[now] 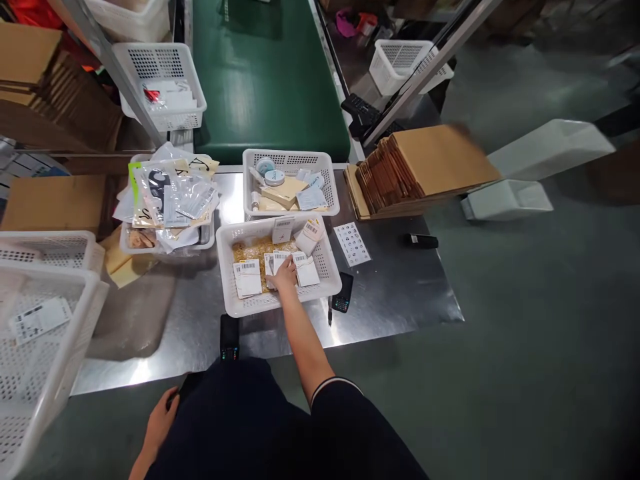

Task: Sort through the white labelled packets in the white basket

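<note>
My right hand [285,275] reaches into a white perforated basket [227,267], its thumb and fingers apart over white barcode-labelled packets [281,259]. The fingertips touch the packets; a firm grip does not show. Beside it in the same basket are a labelled packet stack [247,278] on the left, another packet [307,270] on the right and a small white box [309,235] behind, with yellowish small items [250,249] underneath. Low on the left, my left hand [163,415] is closed around a black object [189,387], mostly hidden by my clothing, whose kind I cannot make out.
Behind stands a second basket [247,180] with tins and packets. Left is a basket heaped with plastic bags [173,193]. Folded cardboard boxes [435,167], a sticker sheet [353,244], a handheld terminal [343,293] and a pen [330,311] lie right. A green conveyor belt [265,87] runs behind.
</note>
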Tool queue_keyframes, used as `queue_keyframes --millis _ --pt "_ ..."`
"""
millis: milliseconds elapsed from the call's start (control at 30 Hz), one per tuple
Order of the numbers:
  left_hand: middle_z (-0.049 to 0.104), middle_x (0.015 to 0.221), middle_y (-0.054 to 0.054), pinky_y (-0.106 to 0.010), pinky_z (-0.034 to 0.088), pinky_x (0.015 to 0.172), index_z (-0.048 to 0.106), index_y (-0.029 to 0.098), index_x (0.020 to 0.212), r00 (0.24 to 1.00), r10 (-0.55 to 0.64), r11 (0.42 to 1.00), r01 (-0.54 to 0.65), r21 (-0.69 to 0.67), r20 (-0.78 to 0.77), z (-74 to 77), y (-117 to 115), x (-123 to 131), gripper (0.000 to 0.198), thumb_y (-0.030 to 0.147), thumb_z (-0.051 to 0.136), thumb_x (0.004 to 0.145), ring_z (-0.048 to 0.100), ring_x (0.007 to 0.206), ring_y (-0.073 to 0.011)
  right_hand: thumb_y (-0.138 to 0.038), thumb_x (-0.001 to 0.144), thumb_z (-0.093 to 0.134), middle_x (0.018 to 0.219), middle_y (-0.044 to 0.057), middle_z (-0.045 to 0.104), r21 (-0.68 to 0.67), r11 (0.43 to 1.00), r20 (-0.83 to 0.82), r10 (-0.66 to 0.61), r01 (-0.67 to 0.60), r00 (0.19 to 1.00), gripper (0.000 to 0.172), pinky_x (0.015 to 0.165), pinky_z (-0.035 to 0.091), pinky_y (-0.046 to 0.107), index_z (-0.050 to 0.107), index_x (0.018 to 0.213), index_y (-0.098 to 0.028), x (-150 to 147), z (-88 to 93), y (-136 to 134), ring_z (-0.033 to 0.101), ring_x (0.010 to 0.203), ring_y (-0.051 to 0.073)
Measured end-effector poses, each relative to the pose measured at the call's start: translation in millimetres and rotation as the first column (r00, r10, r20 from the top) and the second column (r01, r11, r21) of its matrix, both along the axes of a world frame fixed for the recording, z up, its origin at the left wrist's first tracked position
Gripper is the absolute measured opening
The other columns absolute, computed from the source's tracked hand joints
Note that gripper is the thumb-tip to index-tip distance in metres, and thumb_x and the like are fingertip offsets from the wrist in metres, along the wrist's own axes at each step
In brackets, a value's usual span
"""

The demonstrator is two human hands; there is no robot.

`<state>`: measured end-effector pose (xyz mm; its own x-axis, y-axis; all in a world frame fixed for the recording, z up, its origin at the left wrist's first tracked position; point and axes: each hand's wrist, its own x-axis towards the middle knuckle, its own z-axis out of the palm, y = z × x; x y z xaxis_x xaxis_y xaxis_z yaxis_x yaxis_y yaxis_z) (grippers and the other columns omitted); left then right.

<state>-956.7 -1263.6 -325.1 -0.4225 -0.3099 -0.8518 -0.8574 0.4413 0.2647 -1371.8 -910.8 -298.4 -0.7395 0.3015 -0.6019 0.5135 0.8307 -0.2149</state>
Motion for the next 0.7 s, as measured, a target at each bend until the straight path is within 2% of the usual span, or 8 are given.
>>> queue_keyframes --millis 100,200,333,500,600,700 --pt "0.071 0.151 -0.020 -0.043 0.062 0.110 0.063 0.010 0.149 1.000 0.011 1.000 -0.011 0.009 0.011 -0.9 0 3 0.077 0.061 0.039 0.097 0.073 0.133 -0.0362 -0.041 0.078 0.089 0.167 0.036 0.040 -0.009 1.000 -0.019 0.014 -0.014 1.000 0.138 0.122 0.047 0.055 0.002 0.177 -0.002 0 -1.0 5 0.046 0.153 0.047" --pt "0.071 0.150 -0.020 -0.041 0.063 0.108 0.063 0.010 0.149 1.000 0.000 1.000 0.001 -0.006 0.020 -2.3 0 5 0.075 0.059 0.038 0.097 0.073 0.133 -0.0358 -0.038 0.079 0.087 0.167 0.035 0.043 -0.073 0.997 -0.030 0.003 -0.006 1.000 0.134 0.127 0.043 0.050 0.004 0.177 0.000 1 1.4 16 0.049 0.154 0.044" --pt "0.073 0.148 -0.020 -0.043 0.062 0.111 0.063 0.009 0.149 1.000 -0.004 1.000 0.004 -0.002 0.011 -1.3 1 6 0.074 0.057 0.038 0.099 0.073 0.133 -0.0358 -0.038 0.080 0.083 0.169 0.032 0.044 -0.197 0.979 -0.045 -0.062 0.052 0.997 0.132 0.128 0.042 0.048 0.002 0.177 -0.001 4 10.9 39 0.049 0.155 0.041" --pt "0.074 0.146 -0.022 -0.043 0.062 0.111 0.065 0.007 0.145 1.000 -0.005 1.000 0.006 -0.029 0.025 -0.3 2 5 0.070 0.054 0.040 0.099 0.075 0.130 -0.0370 -0.038 0.080 0.084 0.169 0.032 0.044 -0.265 0.956 -0.154 -0.169 0.124 0.974 0.131 0.128 0.043 0.047 0.002 0.176 -0.001 9 24.3 65 0.046 0.159 0.040" --pt "0.073 0.147 -0.022 -0.045 0.061 0.112 0.065 0.007 0.145 1.000 -0.010 1.000 0.010 -0.012 0.019 -1.8 3 2 0.071 0.054 0.039 0.099 0.073 0.132 -0.0381 -0.039 0.083 0.083 0.170 0.029 0.044 -0.234 0.966 -0.145 -0.143 0.106 0.979 0.129 0.128 0.043 0.046 0.001 0.177 -0.003 8 27.0 63 0.047 0.158 0.039" --pt "0.072 0.149 -0.022 -0.047 0.060 0.113 0.063 0.007 0.147 0.999 -0.001 1.000 0.001 -0.001 0.038 -2.7 4 -2 0.073 0.055 0.039 0.097 0.072 0.133 -0.0386 -0.036 0.087 0.081 0.168 0.030 0.046 -0.170 0.985 -0.101 -0.043 0.025 0.994 0.124 0.128 0.041 0.043 0.003 0.177 -0.001 4 23.1 42 0.049 0.156 0.037"
